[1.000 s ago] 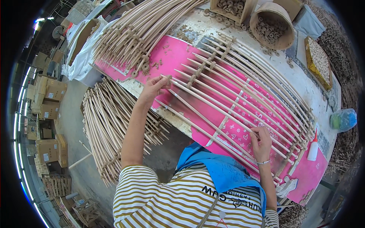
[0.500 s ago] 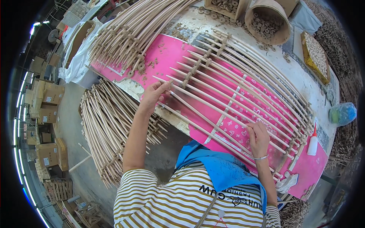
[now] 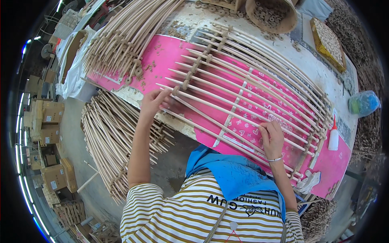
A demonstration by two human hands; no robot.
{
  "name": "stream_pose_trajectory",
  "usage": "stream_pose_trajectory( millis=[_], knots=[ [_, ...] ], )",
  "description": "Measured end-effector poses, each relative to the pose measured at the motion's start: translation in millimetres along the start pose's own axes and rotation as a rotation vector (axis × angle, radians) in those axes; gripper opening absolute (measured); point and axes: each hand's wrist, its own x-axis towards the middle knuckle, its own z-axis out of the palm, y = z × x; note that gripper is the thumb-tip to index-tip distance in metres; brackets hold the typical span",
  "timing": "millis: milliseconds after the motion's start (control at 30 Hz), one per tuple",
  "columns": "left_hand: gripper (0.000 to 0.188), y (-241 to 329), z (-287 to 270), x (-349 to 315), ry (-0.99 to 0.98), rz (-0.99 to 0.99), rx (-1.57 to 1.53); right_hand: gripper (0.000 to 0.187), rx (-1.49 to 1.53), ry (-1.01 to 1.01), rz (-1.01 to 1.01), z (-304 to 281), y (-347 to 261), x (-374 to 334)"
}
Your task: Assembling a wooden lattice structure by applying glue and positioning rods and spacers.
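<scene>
Slim pale wooden rods lie side by side across a pink table cover, many with small brown rings threaded near their pointed ends. My left hand is closed, thumb and fingers pressed together beside the rod ends. A ring sits on a rod just right of its fingertips. What those fingers hold, if anything, is hidden. Further right, my right hand pinches one rod along its length, near the far-right ends. More rings line the rods' right ends.
A big rod bundle lies at the back left; another bundle stands below the table's left edge. At the back are a round tub of loose rings and a yellow-edged tray. A red-tipped white bottle stands right.
My left fingers have drawn back leftward off the ring, which now shows on the rod. My right hand stays at the rod. The whole view has shifted slightly.
</scene>
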Motion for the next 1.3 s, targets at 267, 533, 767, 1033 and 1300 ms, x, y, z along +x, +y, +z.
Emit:
stream_pose_trajectory(
  millis=[267,533,767,1033,1300],
  knots=[
    [0.043,12,24,-15,0.142,0.656,0.845,0.011,0.008,-0.014,0.037,-1,12,-10],
    [0.038,-17,35,11,0.115,0.805,0.817,0.012,-0.046,0.027,0.063,0,17,-16],
    [0.039,-11,24,2,0.12,0.684,0.908,0.017,-0.116,0.052,-0.001,12,18,-14],
    [0.036,-10,35,1,0.131,0.738,0.953,0.015,-0.144,0.082,0.013,10,24,-18],
    [0.037,-10,33,0,0.125,0.729,0.947,0.014,-0.058,0.106,0.019,12,28,-20]
  ],
)
